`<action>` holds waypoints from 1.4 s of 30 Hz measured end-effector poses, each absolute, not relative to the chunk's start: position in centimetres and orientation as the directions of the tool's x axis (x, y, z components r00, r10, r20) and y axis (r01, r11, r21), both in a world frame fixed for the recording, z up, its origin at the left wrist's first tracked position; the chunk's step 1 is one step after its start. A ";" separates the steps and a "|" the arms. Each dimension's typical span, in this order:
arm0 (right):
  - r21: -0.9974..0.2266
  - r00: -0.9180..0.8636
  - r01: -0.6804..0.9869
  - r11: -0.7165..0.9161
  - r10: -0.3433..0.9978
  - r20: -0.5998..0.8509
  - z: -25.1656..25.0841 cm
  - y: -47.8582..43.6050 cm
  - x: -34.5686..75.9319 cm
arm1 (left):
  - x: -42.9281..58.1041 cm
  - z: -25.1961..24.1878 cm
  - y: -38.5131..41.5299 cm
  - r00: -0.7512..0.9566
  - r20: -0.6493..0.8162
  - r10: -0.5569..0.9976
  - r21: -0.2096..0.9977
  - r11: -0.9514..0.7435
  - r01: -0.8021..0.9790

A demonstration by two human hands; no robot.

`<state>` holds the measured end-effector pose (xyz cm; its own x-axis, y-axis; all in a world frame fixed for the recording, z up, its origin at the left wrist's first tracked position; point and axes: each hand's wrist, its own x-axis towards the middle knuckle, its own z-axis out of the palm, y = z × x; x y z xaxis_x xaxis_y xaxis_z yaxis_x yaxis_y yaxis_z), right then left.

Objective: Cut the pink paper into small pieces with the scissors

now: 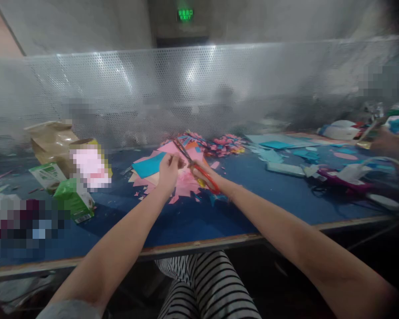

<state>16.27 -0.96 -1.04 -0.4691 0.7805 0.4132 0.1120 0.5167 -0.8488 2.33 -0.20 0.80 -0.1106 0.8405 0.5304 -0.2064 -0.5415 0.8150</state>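
Observation:
My left hand (169, 170) is closed in a pinch on a pink paper sheet (185, 181) above a pile of pink and blue paper pieces (149, 167) on the blue table (173, 221). My right hand (204, 173) grips red-handled scissors (194, 165), whose blades point up and left toward the paper by my left fingers. Small paper scraps lie around the pile.
Green cartons (73, 199) and a brown paper bag (51, 141) stand at the left. Folded paper flowers (226, 144) lie behind the pile. Light blue sheets (279, 146), cables and tools (339, 177) crowd the right. A perforated metal screen (199, 88) backs the table.

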 end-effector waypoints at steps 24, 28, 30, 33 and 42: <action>-0.827 -0.472 0.114 0.550 0.763 0.442 -0.9 -1.7 15.6 | 2.7 0.5 -0.7 -0.146 0.594 0.791 0.792 -0.607 -0.062; -0.828 -0.467 0.124 0.548 0.768 0.438 -0.6 -2.2 15.5 | 2.8 0.4 -0.8 -0.148 0.587 0.796 0.800 -0.598 -0.042; -0.827 -0.458 0.127 0.548 0.772 0.441 -0.5 -2.4 15.5 | 2.8 0.4 -0.8 -0.148 0.585 0.798 0.803 -0.595 -0.034; -0.823 -0.454 0.135 0.551 0.773 0.443 -0.5 -2.3 15.5 | 2.8 0.4 -0.8 -0.135 0.586 0.799 0.804 -0.594 -0.031; -0.790 -0.505 0.121 0.601 0.723 0.472 -1.0 -1.0 15.9 | 2.8 0.9 -1.0 -0.131 0.459 0.879 0.859 -0.476 -0.189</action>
<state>15.88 -1.03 -1.01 -0.5053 0.7225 0.4718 0.1213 0.6009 -0.7901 2.77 -1.01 0.92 -0.1308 0.8790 0.4585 -0.1892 -0.4761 0.8588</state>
